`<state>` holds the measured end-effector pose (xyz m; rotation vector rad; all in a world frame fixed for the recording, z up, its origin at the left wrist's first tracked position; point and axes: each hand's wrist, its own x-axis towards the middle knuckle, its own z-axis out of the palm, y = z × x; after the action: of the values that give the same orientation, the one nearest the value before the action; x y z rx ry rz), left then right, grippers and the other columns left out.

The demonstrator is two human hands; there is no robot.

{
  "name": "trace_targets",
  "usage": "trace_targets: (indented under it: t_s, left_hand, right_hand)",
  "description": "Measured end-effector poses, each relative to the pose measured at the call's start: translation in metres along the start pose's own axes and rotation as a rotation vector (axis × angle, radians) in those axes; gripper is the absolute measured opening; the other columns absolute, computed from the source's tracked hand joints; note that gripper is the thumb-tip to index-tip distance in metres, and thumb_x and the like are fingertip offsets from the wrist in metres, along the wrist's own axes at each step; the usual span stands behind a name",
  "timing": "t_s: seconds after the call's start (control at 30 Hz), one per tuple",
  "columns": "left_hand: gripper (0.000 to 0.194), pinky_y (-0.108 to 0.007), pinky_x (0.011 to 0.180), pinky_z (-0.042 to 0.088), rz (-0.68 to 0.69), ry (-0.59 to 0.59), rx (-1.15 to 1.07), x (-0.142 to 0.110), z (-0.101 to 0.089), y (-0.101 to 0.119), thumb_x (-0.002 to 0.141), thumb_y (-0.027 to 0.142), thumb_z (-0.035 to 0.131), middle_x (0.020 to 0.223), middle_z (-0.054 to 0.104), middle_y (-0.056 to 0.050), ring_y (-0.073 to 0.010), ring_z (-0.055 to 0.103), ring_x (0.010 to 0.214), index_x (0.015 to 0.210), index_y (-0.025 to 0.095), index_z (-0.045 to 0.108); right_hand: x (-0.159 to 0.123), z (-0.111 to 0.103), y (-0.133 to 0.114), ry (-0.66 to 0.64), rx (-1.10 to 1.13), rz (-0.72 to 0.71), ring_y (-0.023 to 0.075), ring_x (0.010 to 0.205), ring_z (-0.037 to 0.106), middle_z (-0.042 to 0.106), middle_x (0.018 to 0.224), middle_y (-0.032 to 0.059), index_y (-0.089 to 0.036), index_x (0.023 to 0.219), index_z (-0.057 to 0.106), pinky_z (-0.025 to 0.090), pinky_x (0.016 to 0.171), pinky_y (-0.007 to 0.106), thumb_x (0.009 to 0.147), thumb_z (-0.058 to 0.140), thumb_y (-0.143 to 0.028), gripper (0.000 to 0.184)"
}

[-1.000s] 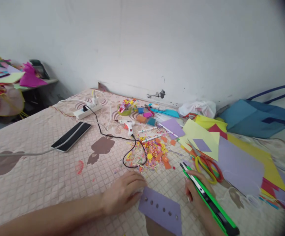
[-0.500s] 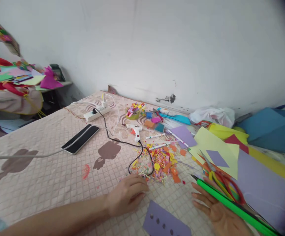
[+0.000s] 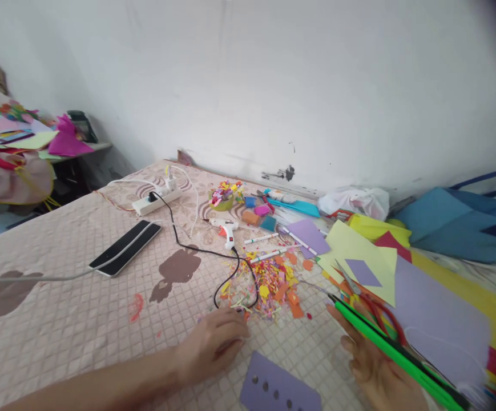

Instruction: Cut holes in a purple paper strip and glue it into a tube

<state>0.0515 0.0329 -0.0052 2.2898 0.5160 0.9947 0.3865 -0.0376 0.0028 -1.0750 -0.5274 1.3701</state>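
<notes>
My left hand (image 3: 216, 345) rests on the quilted table cover just below the paper scraps, its fingers curled together with their tips turned away. Whatever lies under those fingers is hidden. To its right is a purple card (image 3: 288, 371) with a row of several dark round dots. Along my right hand (image 3: 370, 359) runs a long green and black tool (image 3: 384, 339) with a thin dark tip; its exact kind is unclear. The index finger lies along the tool while the other fingers bend inward. Behind that hand, red- and yellow-handled scissors (image 3: 378, 311) lie on coloured paper.
A white glue gun (image 3: 226, 228) trails a black cord toward a white power strip (image 3: 157, 200). Paper scraps (image 3: 269, 285) cover the middle. A black phone (image 3: 125, 248) lies left under a cable. Purple paper (image 3: 440, 319) and a blue bag (image 3: 457, 222) are at the right.
My right-hand fingers, spread before, have curled in beside the green and black tool. My left hand stays by the scraps. The whole view has shifted slightly.
</notes>
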Motion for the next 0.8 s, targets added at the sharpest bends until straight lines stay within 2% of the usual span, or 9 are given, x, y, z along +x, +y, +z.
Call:
trace_targets:
  t_s: [0.07, 0.13, 0.23, 0.33, 0.4, 0.5, 0.57, 0.67, 0.8]
  left_hand:
    - [0.024, -0.031, 0.082, 0.051, -0.006, -0.007, -0.004, 0.0, 0.0, -0.001, 0.088, 0.006, 0.046, 0.093, 0.067, -0.009, -0.0178, 0.061, 0.09, 0.106, 0.019, 0.056]
    - [0.024, -0.031, 0.082, 0.051, -0.007, -0.015, -0.014, 0.0, 0.001, -0.002, 0.088, 0.006, 0.046, 0.094, 0.066, -0.009, -0.0177, 0.06, 0.09, 0.106, 0.018, 0.056]
    - [0.025, -0.031, 0.084, 0.05, -0.013, -0.042, -0.036, -0.001, 0.0, -0.002, 0.088, 0.005, 0.047, 0.097, 0.066, -0.009, -0.0177, 0.06, 0.093, 0.108, 0.018, 0.056]
    - [0.026, -0.031, 0.085, 0.05, -0.021, -0.058, -0.052, -0.001, -0.001, -0.002, 0.088, 0.005, 0.047, 0.099, 0.066, -0.008, -0.0174, 0.059, 0.094, 0.108, 0.018, 0.056]
    - [0.026, -0.031, 0.085, 0.05, -0.025, -0.06, -0.058, 0.0, 0.0, -0.003, 0.088, 0.004, 0.047, 0.099, 0.066, -0.008, -0.0174, 0.059, 0.094, 0.108, 0.018, 0.057]
    - [0.026, -0.031, 0.085, 0.05, -0.025, -0.068, -0.062, -0.001, 0.001, -0.005, 0.089, 0.004, 0.047, 0.099, 0.066, -0.008, -0.0173, 0.059, 0.095, 0.108, 0.018, 0.057]
    - [0.026, -0.031, 0.085, 0.05, -0.024, -0.075, -0.062, -0.001, 0.001, -0.006, 0.089, 0.004, 0.047, 0.099, 0.066, -0.008, -0.0172, 0.059, 0.095, 0.108, 0.017, 0.057]
    - [0.026, -0.031, 0.085, 0.05, -0.023, -0.086, -0.064, -0.001, 0.001, -0.005, 0.089, 0.004, 0.047, 0.099, 0.066, -0.008, -0.0171, 0.059, 0.095, 0.108, 0.017, 0.057]
    - [0.024, -0.03, 0.083, 0.05, -0.027, -0.095, -0.062, -0.001, 0.0, -0.004, 0.089, 0.005, 0.048, 0.097, 0.066, -0.008, -0.0169, 0.06, 0.093, 0.106, 0.017, 0.059]
  right_hand:
    - [-0.003, -0.001, -0.002, 0.0, 0.028, 0.015, 0.0233, 0.08, 0.073, 0.065, 0.129, 0.0083, -0.043, 0.131, 0.054, 0.057, 0.049, 0.03, 0.085, 0.049, -0.063, 0.05]
    - [-0.005, 0.002, -0.003, 0.007, 0.04, 0.013, 0.0218, 0.083, 0.072, 0.063, 0.131, 0.0045, -0.044, 0.132, 0.053, 0.059, 0.056, 0.029, 0.084, 0.057, -0.056, 0.05]
    - [-0.008, 0.013, -0.002, -0.009, 0.03, 0.018, 0.0184, 0.077, 0.07, 0.057, 0.139, 0.0019, -0.045, 0.138, 0.045, 0.059, 0.057, 0.028, 0.076, 0.073, -0.03, 0.07]
    - [-0.008, 0.024, 0.002, 0.005, 0.022, 0.001, 0.0162, 0.073, 0.067, 0.063, 0.132, 0.0029, -0.045, 0.141, 0.039, 0.059, 0.063, 0.029, 0.076, 0.075, -0.027, 0.077]
    - [-0.006, 0.027, 0.005, 0.049, 0.01, 0.022, 0.0144, 0.068, 0.065, 0.068, 0.122, 0.0033, -0.042, 0.138, 0.046, 0.058, 0.058, 0.025, 0.076, 0.076, -0.029, 0.07]
    - [-0.002, 0.025, 0.01, 0.084, 0.041, 0.091, 0.0104, 0.057, 0.059, 0.073, 0.108, 0.0037, -0.035, 0.123, 0.062, 0.051, 0.044, 0.018, 0.075, 0.077, -0.031, 0.05]
    - [0.001, 0.024, 0.013, 0.072, 0.077, 0.149, 0.01, 0.058, 0.059, 0.073, 0.103, 0.0052, -0.028, 0.109, 0.069, 0.053, 0.047, 0.018, 0.077, 0.076, -0.037, 0.034]
    - [0.002, 0.025, 0.016, 0.061, 0.083, 0.144, 0.0102, 0.061, 0.059, 0.071, 0.107, 0.005, -0.025, 0.101, 0.071, 0.055, 0.048, 0.019, 0.076, 0.075, -0.037, 0.028]
    - [0.001, 0.029, 0.018, 0.027, 0.034, 0.075, 0.0085, 0.057, 0.055, 0.067, 0.119, 0.0023, -0.031, 0.11, 0.067, 0.043, 0.032, 0.014, 0.081, 0.07, -0.032, 0.029]
